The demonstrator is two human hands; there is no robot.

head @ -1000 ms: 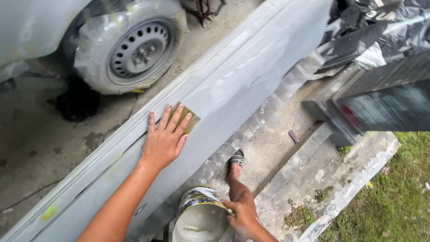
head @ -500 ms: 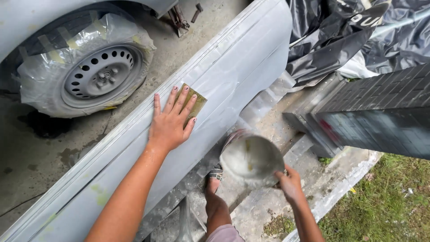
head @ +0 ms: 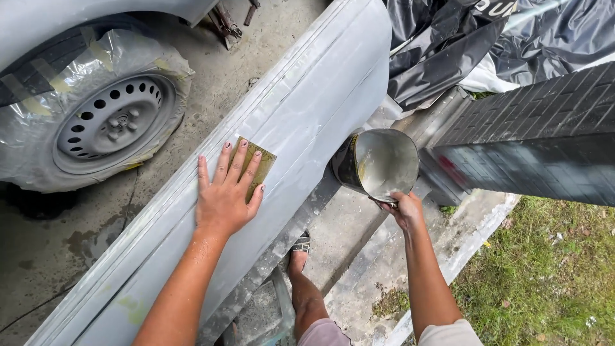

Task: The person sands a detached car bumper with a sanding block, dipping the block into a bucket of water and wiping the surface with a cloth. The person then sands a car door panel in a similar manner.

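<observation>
Head view, looking down:

Left hand (head: 221,198) pressed flat on a small square of yellow-brown sandpaper (head: 254,165), fingers spread out, not curled. Sandpaper lying on the long grey car panel (head: 307,109), peeking out past the fingertips toward the far end. Panel stretched in a slant, low by the person's body at the bottom left, high and far at the top right. So the long way of the panel runs up and away from the left hand.

Right hand (head: 400,209) closed tight around the rim of a round metal can (head: 378,163). Can tipped on its side, its open mouth turned up toward the camera, the inside pale and wet-looking. Can held in the air just beside the lower edge of the panel, to the right of the sandpaper and not touching it. Hard to tell if anything is running out.

Left hand the one on the sandpaper; right hand a little way off, across the panel's edge.

A foot in a sandal (head: 298,246) down on the grey concrete below, between the two arms. A car wheel wrapped in clear plastic (head: 96,122) on the left. Black plastic sheet (head: 461,45) bunched up at the top right. Dark brick-patterned block (head: 538,141) on the right, green grass (head: 551,282) beyond it.
</observation>
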